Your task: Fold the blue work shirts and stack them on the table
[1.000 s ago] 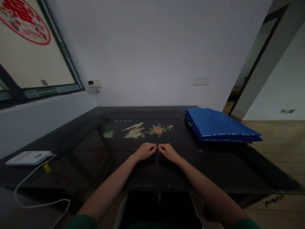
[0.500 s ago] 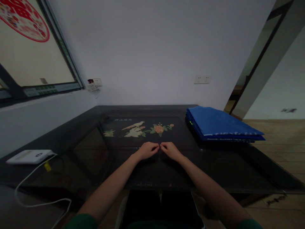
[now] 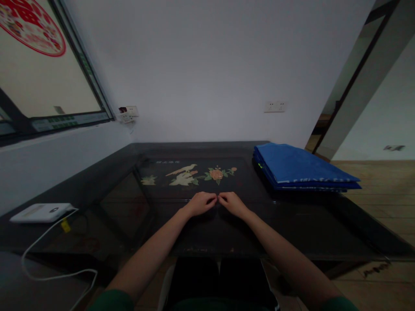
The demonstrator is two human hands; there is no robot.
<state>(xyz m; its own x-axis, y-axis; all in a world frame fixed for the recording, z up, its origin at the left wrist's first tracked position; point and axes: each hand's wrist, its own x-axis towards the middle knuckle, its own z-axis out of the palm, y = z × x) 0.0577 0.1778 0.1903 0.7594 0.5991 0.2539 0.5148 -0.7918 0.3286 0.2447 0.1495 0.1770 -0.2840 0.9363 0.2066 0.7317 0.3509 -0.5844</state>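
Observation:
My left hand (image 3: 201, 204) rests on the dark glossy table (image 3: 207, 235) near its front edge, fingers curled in and thumb toward the middle. Just beside it, my right hand (image 3: 234, 204) lies in the same loose fist, with only a narrow gap between the two. Nothing shows in either hand. Beyond them, the tabletop carries an inlaid picture of a bird (image 3: 183, 175) and a flower (image 3: 216, 174). A stack of folded blue cloth or sheeting (image 3: 301, 166) lies to the right, apart from my right hand.
A white box-shaped device (image 3: 42, 213) sits at the table's left, its white cable (image 3: 24, 263) with a yellow tag (image 3: 65, 225) hanging over the edge. The wall behind has sockets (image 3: 275, 106), with more sockets (image 3: 129, 113) by the window at left.

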